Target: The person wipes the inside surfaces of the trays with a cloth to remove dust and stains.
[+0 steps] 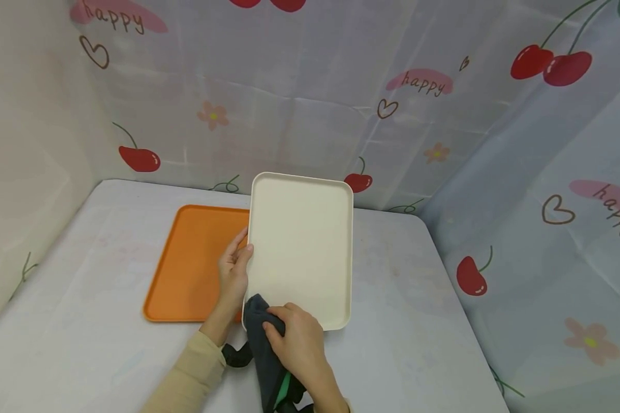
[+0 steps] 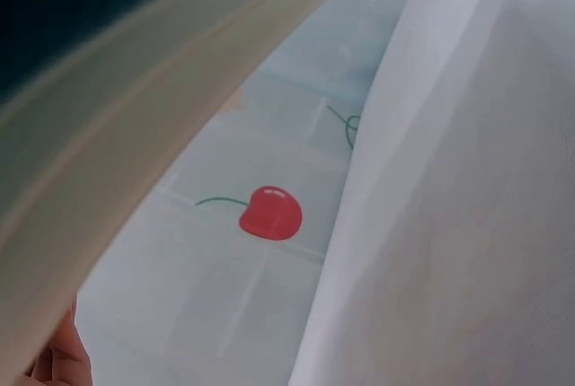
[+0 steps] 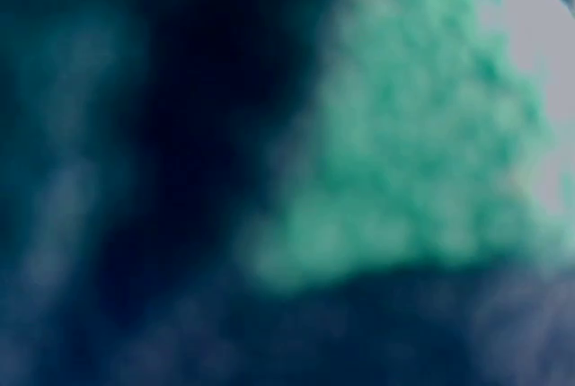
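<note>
My left hand holds a cream rectangular tray by its left edge, tilted up above the table. In the left wrist view the tray's rim crosses the upper left, and fingertips show under it. With curled fingers my right hand grips a dark grey cloth against the tray's lower left corner. The cloth hangs down in folds, with a green patch low on it. Close up and blurred, the right wrist view shows green fabric between dark folds.
An orange tray lies flat on the white-covered table, partly behind the cream tray and my left hand. A cherry-printed curtain hangs at the back and right, and a pale wall stands at left.
</note>
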Action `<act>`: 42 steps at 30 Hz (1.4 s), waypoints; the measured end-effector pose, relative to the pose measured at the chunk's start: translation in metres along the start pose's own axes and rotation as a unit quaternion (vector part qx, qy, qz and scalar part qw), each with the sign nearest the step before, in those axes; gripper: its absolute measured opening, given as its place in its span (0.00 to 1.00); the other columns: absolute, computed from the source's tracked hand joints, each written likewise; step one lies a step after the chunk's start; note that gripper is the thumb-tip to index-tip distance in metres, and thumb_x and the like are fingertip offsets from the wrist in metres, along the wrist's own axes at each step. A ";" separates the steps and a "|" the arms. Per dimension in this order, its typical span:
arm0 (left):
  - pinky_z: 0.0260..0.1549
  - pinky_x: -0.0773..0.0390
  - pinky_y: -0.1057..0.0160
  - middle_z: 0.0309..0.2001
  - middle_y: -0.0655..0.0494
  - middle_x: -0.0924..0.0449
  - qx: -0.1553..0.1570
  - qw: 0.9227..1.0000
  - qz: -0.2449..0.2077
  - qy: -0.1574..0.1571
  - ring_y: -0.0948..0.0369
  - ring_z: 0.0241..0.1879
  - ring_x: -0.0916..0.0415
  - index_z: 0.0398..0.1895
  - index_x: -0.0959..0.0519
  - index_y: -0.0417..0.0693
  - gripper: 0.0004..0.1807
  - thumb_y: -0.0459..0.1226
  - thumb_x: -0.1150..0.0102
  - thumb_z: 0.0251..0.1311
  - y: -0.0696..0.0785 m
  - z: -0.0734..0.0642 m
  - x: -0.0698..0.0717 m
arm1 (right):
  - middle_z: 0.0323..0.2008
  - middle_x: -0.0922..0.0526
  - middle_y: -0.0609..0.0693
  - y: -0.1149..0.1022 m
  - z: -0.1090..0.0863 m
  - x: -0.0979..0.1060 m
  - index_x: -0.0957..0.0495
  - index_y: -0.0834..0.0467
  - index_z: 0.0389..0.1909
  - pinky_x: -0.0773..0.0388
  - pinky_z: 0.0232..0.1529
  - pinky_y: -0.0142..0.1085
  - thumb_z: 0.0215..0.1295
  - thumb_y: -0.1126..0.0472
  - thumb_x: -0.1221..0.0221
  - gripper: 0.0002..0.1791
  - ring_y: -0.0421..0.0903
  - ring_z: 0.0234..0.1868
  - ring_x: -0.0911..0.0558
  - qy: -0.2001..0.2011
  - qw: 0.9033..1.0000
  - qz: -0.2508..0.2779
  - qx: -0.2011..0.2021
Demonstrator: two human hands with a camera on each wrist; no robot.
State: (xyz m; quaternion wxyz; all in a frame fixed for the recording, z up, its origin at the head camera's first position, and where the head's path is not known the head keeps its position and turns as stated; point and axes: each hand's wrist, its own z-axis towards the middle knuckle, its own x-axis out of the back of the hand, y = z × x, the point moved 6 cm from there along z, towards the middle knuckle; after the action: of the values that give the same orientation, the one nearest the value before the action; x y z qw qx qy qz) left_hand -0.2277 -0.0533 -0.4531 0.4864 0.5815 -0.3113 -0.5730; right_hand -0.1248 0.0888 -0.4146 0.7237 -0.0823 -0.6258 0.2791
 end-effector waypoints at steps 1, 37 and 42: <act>0.36 0.19 0.70 0.35 0.66 0.16 0.000 1.000 -0.001 0.000 0.67 0.36 0.20 0.69 0.30 0.47 0.23 0.34 0.51 0.71 0.000 0.000 0.000 | 0.32 0.15 0.44 0.002 -0.001 0.001 0.13 0.53 0.42 0.26 0.29 0.28 0.57 0.56 0.32 0.12 0.40 0.31 0.17 0.003 1.000 0.000 -0.004; 0.35 0.17 0.69 0.35 0.64 0.16 -0.011 1.000 -0.019 0.018 0.67 0.35 0.17 0.68 0.30 0.43 0.23 0.32 0.51 0.71 0.004 0.005 0.007 | 0.43 0.13 0.55 0.101 -0.025 0.051 0.14 0.55 0.45 0.19 0.37 0.52 0.58 0.57 0.33 0.14 0.57 0.42 0.15 0.073 0.972 -0.053 -0.219; 0.35 0.17 0.70 0.35 0.64 0.16 -0.011 1.000 -0.016 0.018 0.67 0.35 0.18 0.68 0.30 0.43 0.22 0.32 0.51 0.71 0.004 0.004 0.007 | 0.42 0.13 0.55 0.107 -0.027 0.054 0.14 0.55 0.45 0.19 0.36 0.52 0.59 0.56 0.34 0.14 0.57 0.41 0.15 0.074 0.967 -0.062 -0.234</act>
State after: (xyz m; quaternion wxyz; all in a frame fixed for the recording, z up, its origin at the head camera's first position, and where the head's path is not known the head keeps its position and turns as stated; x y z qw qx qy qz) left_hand -0.2301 -0.0618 -0.4512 0.4889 0.5911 -0.2868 -0.5739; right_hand -0.1278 0.2115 -0.4236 0.7446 -0.2305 -0.6223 0.0723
